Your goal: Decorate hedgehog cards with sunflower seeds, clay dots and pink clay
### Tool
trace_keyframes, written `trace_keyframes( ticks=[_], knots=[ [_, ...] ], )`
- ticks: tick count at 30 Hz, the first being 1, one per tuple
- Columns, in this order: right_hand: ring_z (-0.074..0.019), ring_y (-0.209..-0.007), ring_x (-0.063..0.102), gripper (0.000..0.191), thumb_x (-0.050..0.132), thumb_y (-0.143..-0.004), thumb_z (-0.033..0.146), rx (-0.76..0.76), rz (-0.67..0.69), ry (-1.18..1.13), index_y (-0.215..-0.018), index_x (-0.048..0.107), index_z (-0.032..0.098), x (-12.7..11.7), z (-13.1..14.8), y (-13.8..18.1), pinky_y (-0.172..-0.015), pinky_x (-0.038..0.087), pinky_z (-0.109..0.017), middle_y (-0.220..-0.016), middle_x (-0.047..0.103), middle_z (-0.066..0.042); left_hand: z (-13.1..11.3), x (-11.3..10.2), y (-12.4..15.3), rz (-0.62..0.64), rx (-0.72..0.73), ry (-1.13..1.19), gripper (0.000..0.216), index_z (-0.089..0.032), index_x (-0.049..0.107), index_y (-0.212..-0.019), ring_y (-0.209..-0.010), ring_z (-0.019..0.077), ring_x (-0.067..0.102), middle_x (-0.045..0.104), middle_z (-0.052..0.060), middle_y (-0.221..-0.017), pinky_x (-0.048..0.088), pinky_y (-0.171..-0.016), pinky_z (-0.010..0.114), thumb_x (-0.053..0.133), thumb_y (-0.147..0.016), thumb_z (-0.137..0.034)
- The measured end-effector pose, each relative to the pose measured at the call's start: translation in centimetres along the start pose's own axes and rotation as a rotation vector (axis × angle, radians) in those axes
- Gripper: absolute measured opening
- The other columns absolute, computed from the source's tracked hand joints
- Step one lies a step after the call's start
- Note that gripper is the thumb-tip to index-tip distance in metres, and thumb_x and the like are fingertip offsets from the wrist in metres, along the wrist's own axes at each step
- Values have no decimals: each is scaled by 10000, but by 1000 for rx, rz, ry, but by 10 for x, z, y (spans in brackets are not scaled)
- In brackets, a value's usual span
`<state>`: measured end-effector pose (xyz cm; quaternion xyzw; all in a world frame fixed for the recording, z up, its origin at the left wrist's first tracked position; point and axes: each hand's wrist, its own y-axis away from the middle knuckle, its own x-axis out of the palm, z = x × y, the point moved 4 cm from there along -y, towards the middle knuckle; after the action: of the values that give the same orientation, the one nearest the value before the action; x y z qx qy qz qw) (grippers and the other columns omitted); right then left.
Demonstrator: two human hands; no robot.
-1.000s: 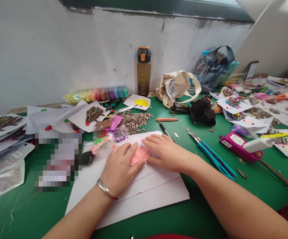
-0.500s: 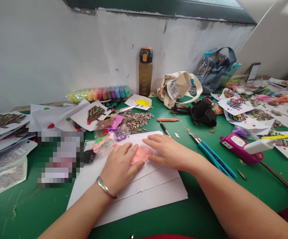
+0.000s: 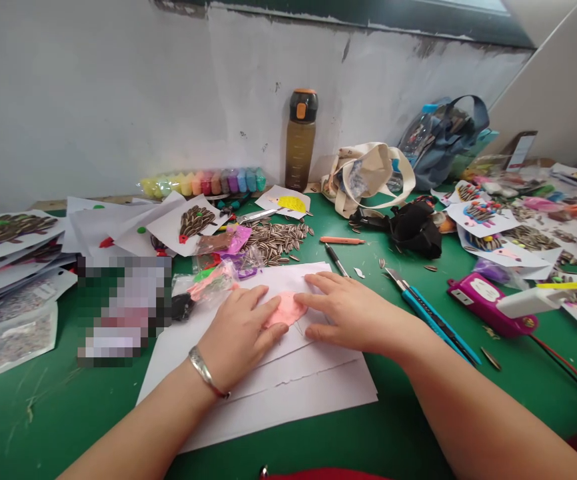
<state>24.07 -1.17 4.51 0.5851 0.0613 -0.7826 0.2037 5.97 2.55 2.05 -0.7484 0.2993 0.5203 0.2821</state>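
Observation:
A flat patch of pink modelling clay [image 3: 288,309] lies on a stack of white paper [image 3: 318,387] in front of me. My left hand [image 3: 246,320] rests at the clay's left side, thumb and index finger touching its edge, the fingers stretched out. From the right, my right hand [image 3: 343,307] reaches in with fingers spread, the index fingertip on the clay's edge. Thin drawn lines show on the paper just below the clay. Plastic packets of clay [image 3: 213,283], pink and black among them, sit beyond my left hand.
Sunflower seeds [image 3: 278,240] are heaped behind the paper. A pen [image 3: 337,260], an orange stick [image 3: 342,241] and a blue utility knife [image 3: 438,323] lie to the right, near a magenta glue gun [image 3: 491,305]. Seed pictures [image 3: 13,230] pile up at left. A bottle [image 3: 300,147] stands by the wall.
My right hand has drawn back slightly to the right, uncovering more of the clay's right edge and the drawn lines. The left hand stays nearly in place. The view has shifted slightly.

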Motion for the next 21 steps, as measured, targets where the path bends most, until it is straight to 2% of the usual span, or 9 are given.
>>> trace_keyframes(
  ticks=[4, 8, 15, 21],
  knots=[
    [-315, -1280, 422, 525, 561, -857, 458, 1, 41, -89, -1360, 499, 320, -4, -5, 4, -1009, 390, -485, -1425, 445, -108, -1, -3, 1, 31, 21, 22, 444, -171, 558, -1283, -1065, 313, 503, 563, 146, -1236, 416, -928, 496, 485, -923, -419],
    [-309, -1321, 389, 607, 555, -862, 455, 37, 68, -126, -1436, 394, 343, -5, -10, 9, -1016, 390, -469, -1458, 411, -114, -4, -4, 2, 89, 66, -26, 399, -203, 608, -1221, -1082, 320, 490, 534, 137, -1282, 412, -941, 504, 543, -895, -424],
    [-332, -1300, 397, 487, 584, -838, 426, 4, 73, -1, -1318, 530, 364, 0, 1, 8, -1016, 364, -533, -1437, 432, -98, -8, -1, 2, 149, 54, -123, 426, -188, 589, -1251, -1110, 332, 482, 518, 145, -1327, 421, -946, 511, 558, -892, -417],
    [-341, -1307, 390, 494, 578, -840, 384, 29, 74, 16, -1329, 523, 341, -1, 3, 8, -1011, 372, -534, -1443, 428, -108, -10, -1, 2, 172, 29, -132, 445, -192, 572, -1269, -1113, 330, 484, 509, 136, -1354, 417, -948, 517, 555, -892, -428]
  ],
)
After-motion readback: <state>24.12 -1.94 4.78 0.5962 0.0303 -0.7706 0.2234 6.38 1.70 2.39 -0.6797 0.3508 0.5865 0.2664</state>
